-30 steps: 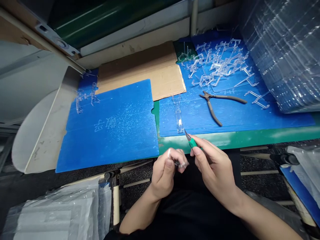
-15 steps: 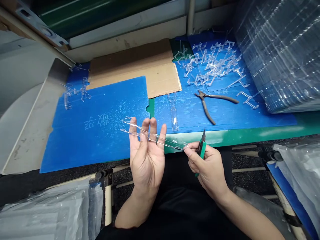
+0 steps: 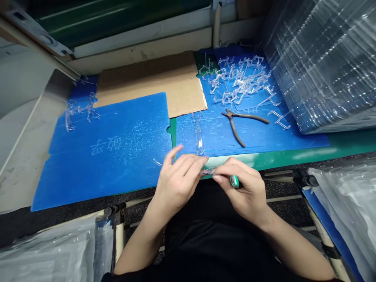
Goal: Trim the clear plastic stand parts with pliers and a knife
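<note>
My left hand (image 3: 178,180) and my right hand (image 3: 242,190) meet above the front edge of the blue board. Between them runs a long clear plastic piece (image 3: 208,171), mostly hidden by my fingers, with one thin end showing left of my left hand. My left fingers close over it. My right hand grips a green-handled craft knife (image 3: 234,181), its blade hidden, and its fingers reach the piece's near end. A similar clear plastic stand (image 3: 199,135) lies on the blue board just beyond my hands.
Steel-and-grey pliers (image 3: 236,122) and a heap of clear plastic stands (image 3: 237,80) lie on the right blue board (image 3: 258,137). Beside them rises a tall clear stack (image 3: 320,66). Left are a cardboard sheet (image 3: 149,86) and a blue board (image 3: 102,156) with more stands. Plastic bags (image 3: 47,254) sit below.
My left hand has turned from open, palm up under the clear piece, to closing over it. Both hands have drawn together, and the knife now lies flatter in my right hand.
</note>
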The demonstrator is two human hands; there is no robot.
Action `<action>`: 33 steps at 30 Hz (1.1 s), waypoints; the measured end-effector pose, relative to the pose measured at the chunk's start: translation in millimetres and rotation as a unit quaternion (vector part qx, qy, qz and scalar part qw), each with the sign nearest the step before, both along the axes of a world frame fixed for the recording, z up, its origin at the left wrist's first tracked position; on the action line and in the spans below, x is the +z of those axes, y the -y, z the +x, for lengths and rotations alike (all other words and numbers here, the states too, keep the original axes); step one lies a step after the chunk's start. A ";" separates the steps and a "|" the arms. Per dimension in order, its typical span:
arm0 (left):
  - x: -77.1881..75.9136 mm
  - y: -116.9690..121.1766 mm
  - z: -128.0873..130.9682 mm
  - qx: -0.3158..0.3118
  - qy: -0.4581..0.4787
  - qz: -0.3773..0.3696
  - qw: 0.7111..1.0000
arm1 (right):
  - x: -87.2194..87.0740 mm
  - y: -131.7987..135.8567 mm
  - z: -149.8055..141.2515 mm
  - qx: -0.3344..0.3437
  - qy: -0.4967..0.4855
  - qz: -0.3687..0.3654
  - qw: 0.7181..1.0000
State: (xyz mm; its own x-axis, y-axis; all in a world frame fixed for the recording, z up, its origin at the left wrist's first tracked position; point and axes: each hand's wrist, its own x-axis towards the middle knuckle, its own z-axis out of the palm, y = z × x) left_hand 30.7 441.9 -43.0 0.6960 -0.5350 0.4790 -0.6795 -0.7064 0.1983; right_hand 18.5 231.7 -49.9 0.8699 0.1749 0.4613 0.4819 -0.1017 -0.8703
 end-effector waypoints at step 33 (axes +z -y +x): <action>8.3 -27.4 2.1 -0.066 0.131 -0.037 0.988 | 32.2 34.3 -22.6 0.054 -0.005 -0.304 0.951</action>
